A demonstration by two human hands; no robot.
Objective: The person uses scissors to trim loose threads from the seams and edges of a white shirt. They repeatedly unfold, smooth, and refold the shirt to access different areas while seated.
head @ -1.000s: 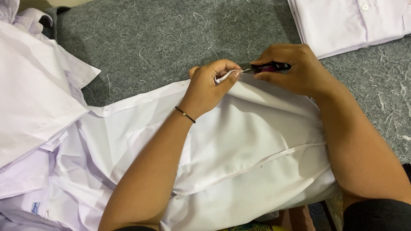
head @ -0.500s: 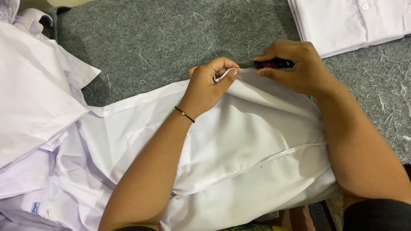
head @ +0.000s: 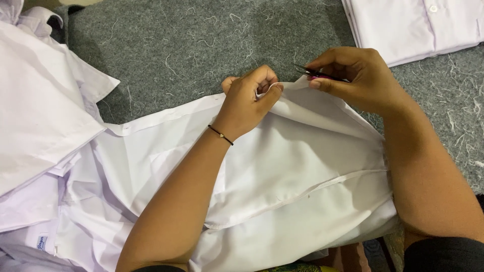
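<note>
Soft white cloth [head: 282,166] bends easily; left hand [head: 249,100] pinches its folded edge, right hand [head: 360,78] grips small snips [head: 315,74], near the gray table's [head: 201,55] far edge.

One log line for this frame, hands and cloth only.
left hand: pinches white garment edge | right hand: holds small snips at the edge | surface: grey felt | folded shirt: top right

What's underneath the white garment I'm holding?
Under the white garment the grey felt surface shows beyond its top edge, and other white garments lie at its left. Directly beneath, everything is covered. The left hand pinches its edge.
</note>
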